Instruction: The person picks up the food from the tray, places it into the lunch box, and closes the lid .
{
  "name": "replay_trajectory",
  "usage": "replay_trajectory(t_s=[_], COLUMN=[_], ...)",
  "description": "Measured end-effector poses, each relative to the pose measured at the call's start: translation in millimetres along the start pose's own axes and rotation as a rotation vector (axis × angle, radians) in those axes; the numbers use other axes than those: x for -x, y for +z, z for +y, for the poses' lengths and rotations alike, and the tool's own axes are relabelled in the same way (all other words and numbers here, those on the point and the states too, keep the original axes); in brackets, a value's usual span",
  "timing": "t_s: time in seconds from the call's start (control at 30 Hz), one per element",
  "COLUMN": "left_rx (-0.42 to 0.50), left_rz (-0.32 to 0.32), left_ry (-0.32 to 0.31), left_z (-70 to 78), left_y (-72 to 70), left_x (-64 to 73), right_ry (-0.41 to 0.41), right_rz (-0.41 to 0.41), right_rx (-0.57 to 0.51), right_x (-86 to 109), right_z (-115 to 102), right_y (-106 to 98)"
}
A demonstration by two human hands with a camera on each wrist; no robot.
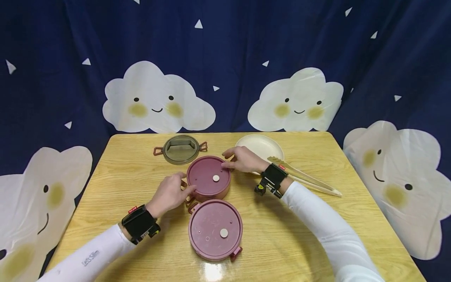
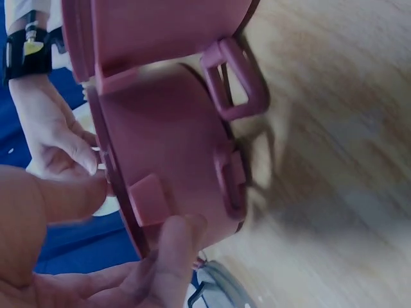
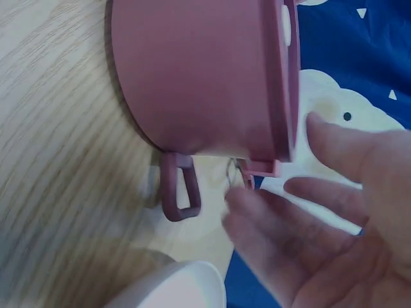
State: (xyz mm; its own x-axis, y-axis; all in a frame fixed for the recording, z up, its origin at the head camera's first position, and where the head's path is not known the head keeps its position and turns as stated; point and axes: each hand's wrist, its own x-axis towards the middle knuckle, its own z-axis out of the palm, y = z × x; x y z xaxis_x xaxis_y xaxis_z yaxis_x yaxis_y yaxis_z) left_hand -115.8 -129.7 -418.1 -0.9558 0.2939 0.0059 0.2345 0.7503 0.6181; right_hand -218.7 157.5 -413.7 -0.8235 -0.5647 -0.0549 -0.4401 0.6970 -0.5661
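A dark pink pot point(image 1: 208, 191) with a flat lid point(image 1: 206, 172) and a small white round knob stands mid-table. My left hand point(image 1: 170, 196) holds the lid's edge at the near left, thumb over the rim and fingers on the side by a pink clip point(image 2: 150, 200). On the far right side, my right hand point(image 1: 246, 159) hovers with fingers spread and thumb over the lid. In the right wrist view, another clip point(image 3: 262, 168) sticks out from the lid beside those fingers. A second lidded pot point(image 1: 215, 231) stands just in front, close against the first.
Behind to the left lies a glass lid point(image 1: 181, 149) with two red side handles. At the back right is a cream plate point(image 1: 258, 145), with beige tongs point(image 1: 313, 182) by it. Past the wooden table point(image 1: 134, 172) hangs a dark blue curtain point(image 1: 232, 43) with clouds.
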Motion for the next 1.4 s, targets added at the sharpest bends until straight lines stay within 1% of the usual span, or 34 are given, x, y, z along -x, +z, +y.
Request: replay_trajectory(t_s=[0.07, 0.17, 0.3, 0.47, 0.57, 0.77, 0.97, 1.17, 1.4], left_rx=[-0.004, -0.012, 0.006, 0.024, 0.057, 0.104, 0.078, 0.127, 0.161], left_rz=[0.026, 0.046, 0.038, 0.044, 0.027, -0.017, -0.063, -0.091, -0.100], left_ry=[0.015, 0.022, 0.009, 0.029, 0.030, -0.007, -0.028, -0.067, -0.125], left_z=[-1.3, -4.4, -5.8, -6.0, -8.1, -13.6, -14.2, -14.8, -15.9], left_y=[2.2, 3.1, 3.7, 5.6, 4.9, -0.8, -6.1, -11.4, -11.9], left_x=[-0.7, -2.6, -5.4, -6.9, -8.2, -14.3, -22.2, -30.5, -37.5], right_ry=[-0.019, -0.034, -0.017, -0.004, 0.008, 0.021, 0.066, 0.102, 0.152], right_rz=[0.001, 0.007, 0.027, 0.048, 0.070, 0.126, 0.186, 0.194, 0.222], right_rx=[0.000, -0.009, -0.003, -0.008, -0.012, -0.038, -0.039, -0.052, -0.008], right_x=[-3.3, -5.4, -3.7, -1.9, -1.1, 1.5, 3.1, 3.8, 0.7], right_z=[2.4, 4.2, 4.6, 5.6, 5.8, 5.0, 6.3, 3.1, 1.7], right_y=[3.8, 8.2, 8.5, 9.7, 12.7, 20.7, 29.7, 28.5, 28.2])
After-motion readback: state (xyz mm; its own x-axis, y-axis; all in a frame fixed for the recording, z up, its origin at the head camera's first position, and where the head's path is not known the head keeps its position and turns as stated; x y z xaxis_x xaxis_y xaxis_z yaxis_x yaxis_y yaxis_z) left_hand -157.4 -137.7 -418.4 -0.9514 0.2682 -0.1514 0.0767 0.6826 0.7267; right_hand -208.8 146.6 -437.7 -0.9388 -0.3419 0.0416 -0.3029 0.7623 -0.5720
